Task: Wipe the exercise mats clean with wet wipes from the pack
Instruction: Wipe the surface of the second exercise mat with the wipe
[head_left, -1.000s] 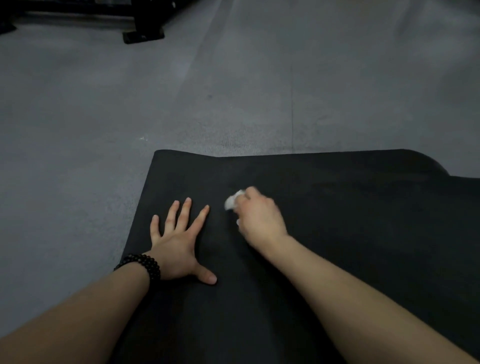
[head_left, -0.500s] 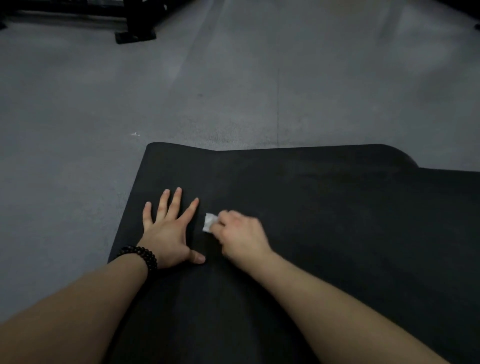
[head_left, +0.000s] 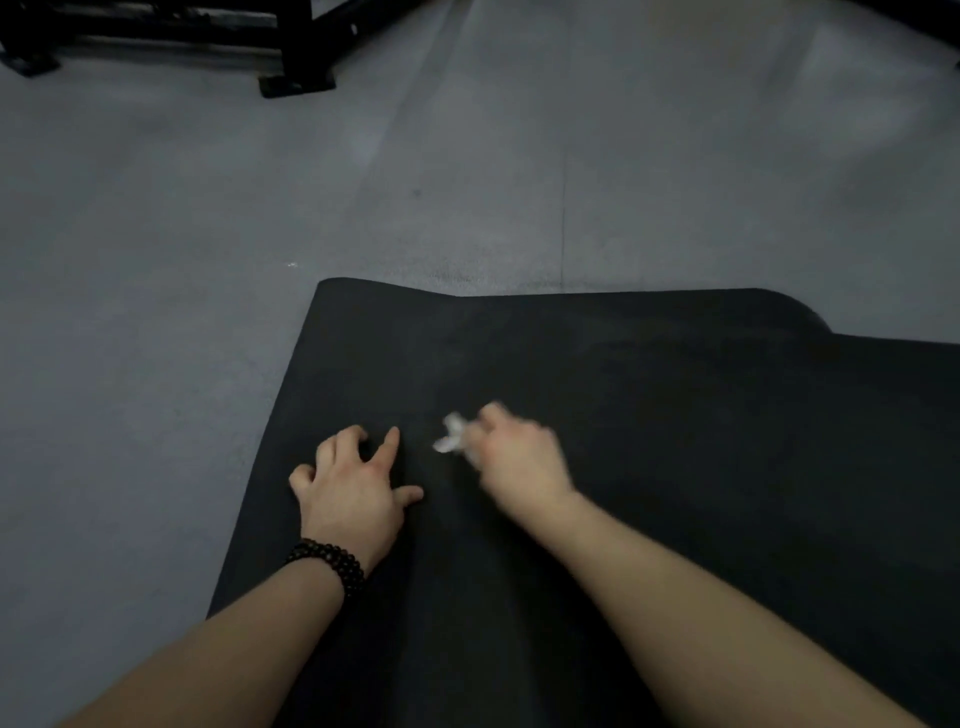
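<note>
On the black exercise mat (head_left: 649, 441) near its far-left corner, the left hand (head_left: 353, 493) had curled its previously flat fingers while the right hand (head_left: 519, 457), pinching the crumpled wet wipe (head_left: 451, 439), swept rightward again, indicating continued wiping.

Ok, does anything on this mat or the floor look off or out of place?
The black mat isn't lying flat: its far edge ripples near the left corner and curls at the right. A small white speck lies on the grey floor.
</note>
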